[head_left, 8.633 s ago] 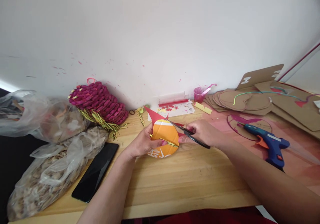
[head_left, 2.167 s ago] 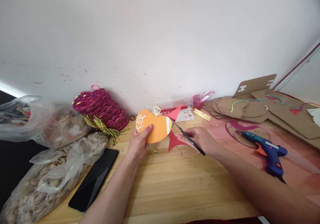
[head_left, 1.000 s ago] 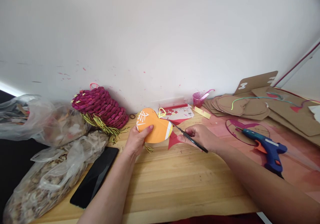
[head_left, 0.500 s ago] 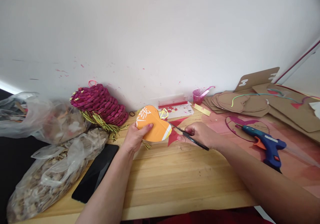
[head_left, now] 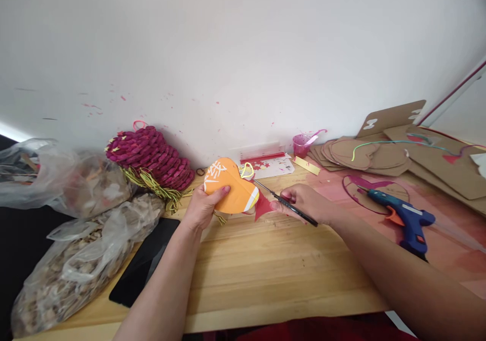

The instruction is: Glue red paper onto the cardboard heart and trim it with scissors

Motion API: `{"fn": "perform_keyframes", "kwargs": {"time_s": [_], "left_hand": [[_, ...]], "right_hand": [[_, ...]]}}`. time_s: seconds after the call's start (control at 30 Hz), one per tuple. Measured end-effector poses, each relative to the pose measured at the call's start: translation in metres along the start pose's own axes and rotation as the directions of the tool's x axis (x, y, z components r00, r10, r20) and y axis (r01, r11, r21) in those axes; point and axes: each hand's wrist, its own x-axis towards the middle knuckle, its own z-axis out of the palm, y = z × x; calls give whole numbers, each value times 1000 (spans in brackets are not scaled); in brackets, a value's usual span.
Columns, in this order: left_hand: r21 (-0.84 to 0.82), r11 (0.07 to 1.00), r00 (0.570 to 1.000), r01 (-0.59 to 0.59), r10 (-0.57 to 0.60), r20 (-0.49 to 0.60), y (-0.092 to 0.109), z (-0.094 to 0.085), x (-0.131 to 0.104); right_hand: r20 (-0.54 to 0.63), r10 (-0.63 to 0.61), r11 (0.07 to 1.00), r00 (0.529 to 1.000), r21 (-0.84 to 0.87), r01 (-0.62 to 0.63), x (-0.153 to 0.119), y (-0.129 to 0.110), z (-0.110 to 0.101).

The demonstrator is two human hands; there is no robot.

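The left hand [head_left: 202, 205] grips the heart [head_left: 235, 194] by its near-left edge, thumb lying flat on the orange face and fingers hidden beneath. The heart thus sits directly to the right of this hand, raised above the desk [head_left: 266, 275], with white characters beside the thumb and a white-and-yellow corner at the side toward the other hand. A yellow loop [head_left: 248, 171] stands at its notch, beyond the thumb; a tassel [head_left: 220, 218] hangs below, just right of the left wrist.

The right hand [head_left: 304, 204] is closed around the handles of the scissors [head_left: 290, 206]. The blades point away to the left, their tips by the heart's edge below the loop; whether they touch it cannot be told. Red paper [head_left: 263, 205] lies between the heart and the right thumb.

Surroundings: left of the left hand, a phone [head_left: 140, 265] and a bag [head_left: 87, 260]; beyond these, magenta yarn [head_left: 152, 158]. Beyond the right hand, a cup [head_left: 301, 145], a yellow strip [head_left: 307, 165] and a card [head_left: 279, 167] bearing small stars. Right of the right hand, a glue gun [head_left: 412, 219]; beyond it, stacked cardboard [head_left: 349, 153].
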Motion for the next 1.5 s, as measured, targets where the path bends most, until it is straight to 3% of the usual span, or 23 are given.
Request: {"fn": "perform_keyframes", "kwargs": {"time_s": [0.2, 0.93, 1.5], "left_hand": [[-1, 1000, 1000, -1, 1, -8, 1, 0, 0], [-17, 1000, 999, 4, -5, -46, 0, 3, -1], [12, 1000, 1000, 5, -5, -10, -5, 2, 0]], "right_hand": [[44, -18, 1000, 999, -19, 19, 0, -1, 0], [4, -15, 1000, 1000, -11, 15, 1, 3, 5], [11, 12, 1000, 1000, 7, -12, -2, -4, 6]]}}
